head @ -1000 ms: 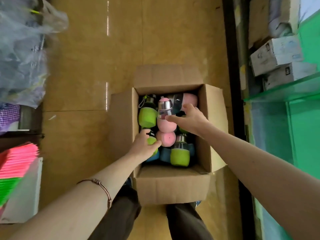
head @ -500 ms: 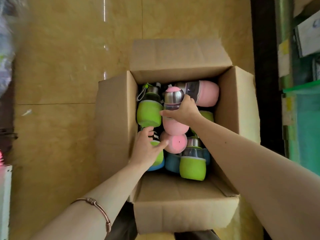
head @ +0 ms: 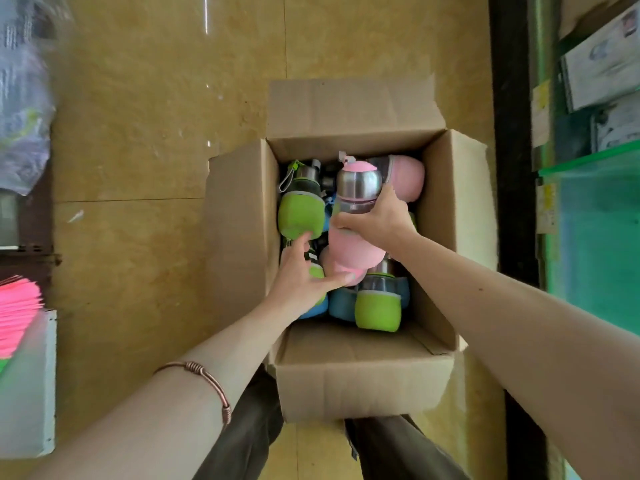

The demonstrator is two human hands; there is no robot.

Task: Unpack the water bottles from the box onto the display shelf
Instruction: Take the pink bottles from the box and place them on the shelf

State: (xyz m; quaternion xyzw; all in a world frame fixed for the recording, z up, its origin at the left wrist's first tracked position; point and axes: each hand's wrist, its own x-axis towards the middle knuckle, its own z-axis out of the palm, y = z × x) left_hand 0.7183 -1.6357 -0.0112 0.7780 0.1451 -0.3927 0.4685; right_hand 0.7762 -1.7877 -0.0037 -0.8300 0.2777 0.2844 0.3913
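An open cardboard box [head: 242,220] stands on the tan floor and holds several water bottles in green, pink and blue sleeves. My right hand [head: 377,220] grips a pink bottle [head: 349,247] just below its steel cap and holds it upright above the others. My left hand [head: 301,282] lies spread over a small green bottle [head: 317,272] at the box's left side. Its index finger touches another green bottle [head: 299,214], and its thumb reaches towards the pink ones. The green glass display shelf [head: 588,161] is at the right edge.
White cartons [head: 602,64] sit on the shelf unit at the upper right. A filled plastic bag [head: 20,98] and a stack of pink sheets [head: 17,313] stand at the left. My legs are under the box's near flap [head: 363,382].
My right hand has taken hold of the pink bottle and raised it upright out of the pile. My left hand has stayed on the small green bottle, its fingers spreading. The view has moved closer.
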